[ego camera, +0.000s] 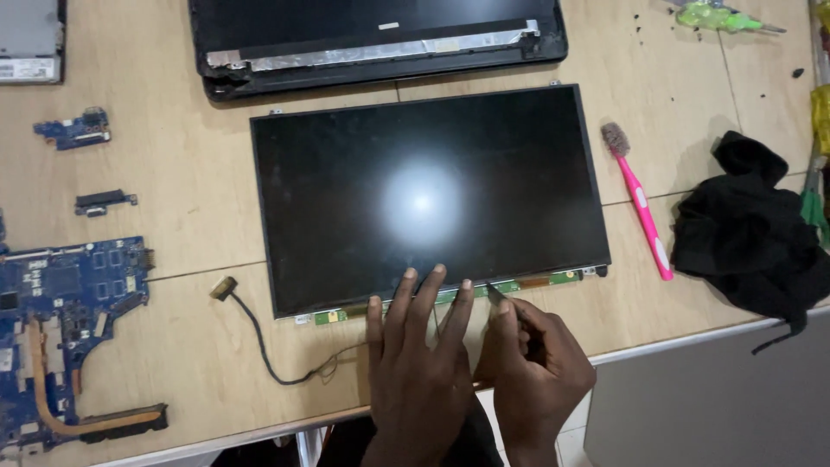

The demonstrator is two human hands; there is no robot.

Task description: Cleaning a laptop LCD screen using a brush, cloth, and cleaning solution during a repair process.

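**Bare panel on the bench, tool at its lower edge**

Pale wooden tabletop [190,164] filled the view, its near edge running above a grey floor. At its middle lay a bare laptop display panel [424,195], face up and dark, with one bright glare spot. The left hand [415,363] rested with fingers spread flat on the panel's near edge, gripping nothing. The right hand [536,367] was closed around a thin pointed tool [499,296], whose tip touched the green circuit strip [450,298] along the panel's bottom edge.

As far as could be judged, the panel was already out of its housing: the empty black lid shell [380,39], with a silver foil strip inside, lay just beyond it. A thin black display cable [259,333] trailed loose on the table from under the left hand, its far connector free; whether its near end was joined to the strip could not be told.

Further out, a blue motherboard [69,320] with a copper heat pipe lay at the left, with two small boards above it. A pink toothbrush [640,203] lay to the right of the panel, and a crumpled black cloth [748,229] beyond that. No readable label stood out; a small white sticker sat at the strip's left end.
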